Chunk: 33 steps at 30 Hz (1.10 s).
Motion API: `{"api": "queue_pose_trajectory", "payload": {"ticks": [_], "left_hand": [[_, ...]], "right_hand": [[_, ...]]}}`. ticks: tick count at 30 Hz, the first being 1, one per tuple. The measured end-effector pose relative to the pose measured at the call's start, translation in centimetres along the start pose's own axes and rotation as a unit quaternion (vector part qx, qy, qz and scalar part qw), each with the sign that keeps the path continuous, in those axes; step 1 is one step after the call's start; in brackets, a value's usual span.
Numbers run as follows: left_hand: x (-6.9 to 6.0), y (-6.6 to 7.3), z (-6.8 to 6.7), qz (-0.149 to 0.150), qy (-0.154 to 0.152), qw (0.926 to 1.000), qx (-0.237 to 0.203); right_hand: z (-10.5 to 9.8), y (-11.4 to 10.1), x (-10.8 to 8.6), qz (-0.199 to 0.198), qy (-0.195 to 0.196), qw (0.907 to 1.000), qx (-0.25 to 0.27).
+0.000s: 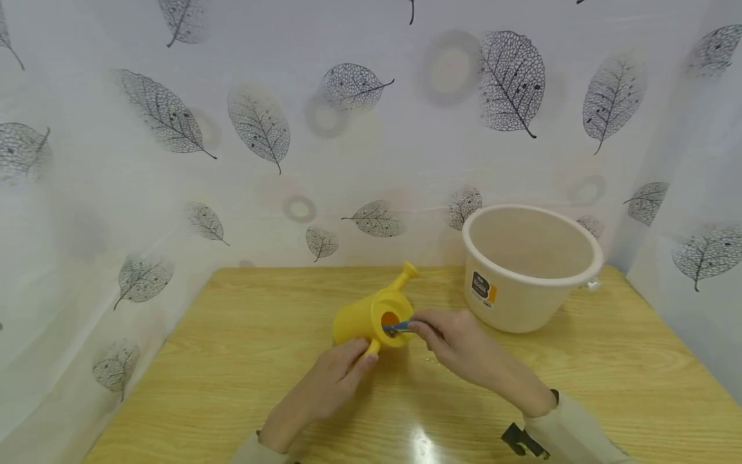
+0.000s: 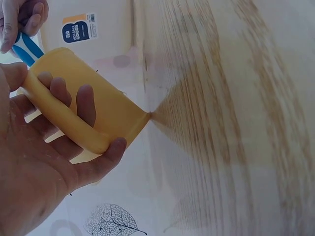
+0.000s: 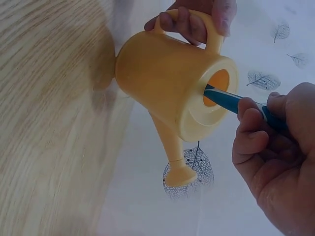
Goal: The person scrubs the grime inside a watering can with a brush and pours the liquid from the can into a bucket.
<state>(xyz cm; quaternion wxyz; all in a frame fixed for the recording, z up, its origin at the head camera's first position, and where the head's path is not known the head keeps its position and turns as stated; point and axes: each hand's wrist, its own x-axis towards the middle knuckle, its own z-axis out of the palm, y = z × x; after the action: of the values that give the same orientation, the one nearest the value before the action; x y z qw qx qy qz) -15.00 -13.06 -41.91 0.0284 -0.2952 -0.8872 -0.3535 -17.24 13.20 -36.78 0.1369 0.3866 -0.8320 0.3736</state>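
A yellow watering can [image 1: 355, 321] is tilted on the wooden table, its round top opening turned toward my right hand and its spout [image 1: 401, 280] pointing up and away. My left hand [image 1: 330, 384] grips the can by its handle [image 2: 64, 115], with fingers curled through the loop. In my right hand [image 1: 466, 345] is a slim blue-and-white handle [image 3: 226, 101], held between curled fingers and thumb. The far end of this tool goes into the can's opening and is hidden there, so its kind does not show. In the left wrist view, the can's bottom edge meets the tabletop.
At the back right of the table [image 1: 232, 374] stands a large cream bucket [image 1: 516, 303] with a label. A leaf-printed curtain [image 1: 371, 148] hangs behind and along both sides. A few small wet-looking spots lie on the wood near the can.
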Motion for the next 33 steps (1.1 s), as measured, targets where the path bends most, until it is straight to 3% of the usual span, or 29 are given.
{"api": "queue_pose_trajectory", "payload": {"ticks": [6,11,16,24,33], "left_hand": [[0.0,0.0,-0.1,-0.005,0.002,1.0000,-0.001],[0.0,0.0,-0.1,-0.005,0.003,1.0000,0.001],[0.1,0.0,-0.1,-0.003,0.002,0.9999,0.010],[0.1,0.1,0.1,0.002,-0.001,0.9999,0.014],[0.0,0.2,0.0,-0.013,0.000,0.9999,0.011]], "right_hand": [[-0.3,0.1,0.0,-0.018,0.027,0.9994,-0.008],[-0.9,0.2,0.1,-0.011,0.048,0.9985,-0.024],[-0.9,0.0,0.2,0.001,0.044,0.9987,-0.027],[0.1,-0.1,0.2,0.042,0.000,0.9988,0.026],[-0.5,-0.5,0.2,0.002,0.037,0.9993,0.000]]}}
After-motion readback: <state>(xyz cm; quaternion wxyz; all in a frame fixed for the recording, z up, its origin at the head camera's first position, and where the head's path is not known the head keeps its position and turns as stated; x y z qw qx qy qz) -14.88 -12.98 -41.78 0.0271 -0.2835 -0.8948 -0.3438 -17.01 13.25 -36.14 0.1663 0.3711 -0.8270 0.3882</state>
